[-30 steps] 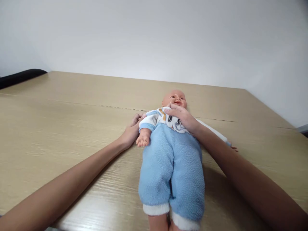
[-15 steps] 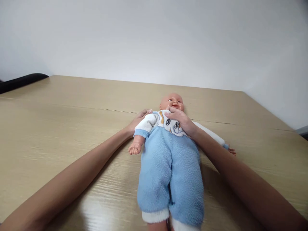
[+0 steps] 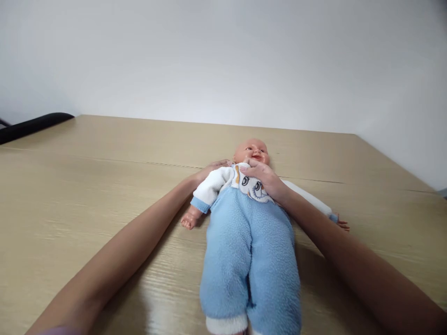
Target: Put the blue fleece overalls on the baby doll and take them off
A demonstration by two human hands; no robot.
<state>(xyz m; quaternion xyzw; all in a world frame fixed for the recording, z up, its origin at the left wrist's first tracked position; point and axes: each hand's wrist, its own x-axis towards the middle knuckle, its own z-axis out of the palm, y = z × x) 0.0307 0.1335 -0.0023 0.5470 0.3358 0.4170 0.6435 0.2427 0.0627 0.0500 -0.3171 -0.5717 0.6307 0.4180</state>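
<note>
The doll (image 3: 249, 232) lay on its back at my 12 o'clock, head (image 3: 251, 150) toward the far edge of the table (image 3: 87, 186), blue trousers (image 3: 249, 265) toward 6 o'clock. My right hand (image 3: 268, 180) rested across its upper chest, thumb and fingers near each other just below the chin; I couldn't tell whether they gripped any cloth. My left hand (image 3: 208, 173) was at its shoulder, partly hidden behind 1 white sleeve (image 3: 212, 184), so I couldn't tell its hold either. That sleeve pointed to 8 o'clock, the other sleeve (image 3: 309, 197) to 4.
</note>
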